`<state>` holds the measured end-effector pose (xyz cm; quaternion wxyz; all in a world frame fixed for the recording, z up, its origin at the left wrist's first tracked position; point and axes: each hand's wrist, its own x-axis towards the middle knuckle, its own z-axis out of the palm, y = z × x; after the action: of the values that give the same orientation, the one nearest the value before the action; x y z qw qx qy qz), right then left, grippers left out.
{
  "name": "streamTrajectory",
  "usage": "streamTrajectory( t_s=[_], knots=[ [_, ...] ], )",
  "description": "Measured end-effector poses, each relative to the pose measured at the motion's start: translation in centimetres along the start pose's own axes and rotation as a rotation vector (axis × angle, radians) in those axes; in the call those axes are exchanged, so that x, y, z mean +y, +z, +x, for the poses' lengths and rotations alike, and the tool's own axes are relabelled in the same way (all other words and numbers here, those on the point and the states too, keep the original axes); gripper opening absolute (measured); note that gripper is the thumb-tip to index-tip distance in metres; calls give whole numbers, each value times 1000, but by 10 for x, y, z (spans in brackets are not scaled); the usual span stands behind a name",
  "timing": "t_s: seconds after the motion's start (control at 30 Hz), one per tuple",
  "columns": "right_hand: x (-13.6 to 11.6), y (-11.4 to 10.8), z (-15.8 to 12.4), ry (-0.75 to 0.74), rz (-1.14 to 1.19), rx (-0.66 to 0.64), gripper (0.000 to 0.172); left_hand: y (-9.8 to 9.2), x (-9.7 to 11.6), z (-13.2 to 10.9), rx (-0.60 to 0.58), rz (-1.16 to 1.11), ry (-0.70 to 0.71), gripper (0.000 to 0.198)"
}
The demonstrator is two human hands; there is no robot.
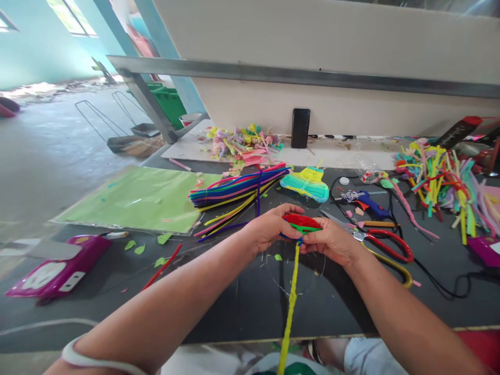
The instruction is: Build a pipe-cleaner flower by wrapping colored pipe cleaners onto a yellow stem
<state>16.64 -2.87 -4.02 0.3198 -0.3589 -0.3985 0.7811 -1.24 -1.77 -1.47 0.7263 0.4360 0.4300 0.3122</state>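
Note:
Between my two hands, above the dark tabletop, is a small pipe-cleaner piece [302,222] of red, green and blue. A long yellow pipe cleaner [292,297] hangs from it toward my lap. My left hand [271,228] has its fingers closed on the piece's left side, with the thumb in front. On the right side, my right hand [328,240] pinches it near the point where the yellow strand begins. Fingers cover part of the piece. Just beyond my hands lie a bundle of coloured pipe cleaners [238,190] and a turquoise and yellow pipe-cleaner shape [307,186].
Red-handled scissors [390,245] and a blue glue gun [369,204] with a black cord lie right. Heaps of pipe-cleaner pieces [437,182] stand far right and at the back [246,143]. A phone [300,128] leans upright. Left are a green sheet [144,200] and a purple packet [62,265].

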Motion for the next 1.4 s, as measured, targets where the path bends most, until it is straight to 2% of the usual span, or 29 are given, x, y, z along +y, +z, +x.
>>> streamTrajectory(
  t_s=[0.17,0.23,0.57,0.7,0.77,0.93,1.17,1.3,1.4],
  knots=[
    [-1,-5,0,-16,37,-16,37,-8,5,-5,-152,-18,38,61],
    [0,-7,1,-16,43,-20,37,-12,5,-5,-178,26,73,60],
    [-1,-6,0,2,28,-9,37,-8,2,-2,-106,223,157,56],
    [-1,-6,0,-11,26,-4,36,-5,0,-1,-89,274,243,54],
    [0,-8,0,-18,28,-13,36,-3,-2,0,-86,252,249,52],
    [-1,-13,0,-26,48,-69,35,-3,0,-4,-105,148,158,53],
    [-2,-18,-1,-51,71,-74,42,-18,13,-9,-252,-59,123,41],
    [-2,-20,0,-95,101,-70,47,-27,10,-1,-297,-175,100,36],
    [-2,-21,1,-139,131,-42,46,-26,2,5,-346,-171,76,36]
  ],
)
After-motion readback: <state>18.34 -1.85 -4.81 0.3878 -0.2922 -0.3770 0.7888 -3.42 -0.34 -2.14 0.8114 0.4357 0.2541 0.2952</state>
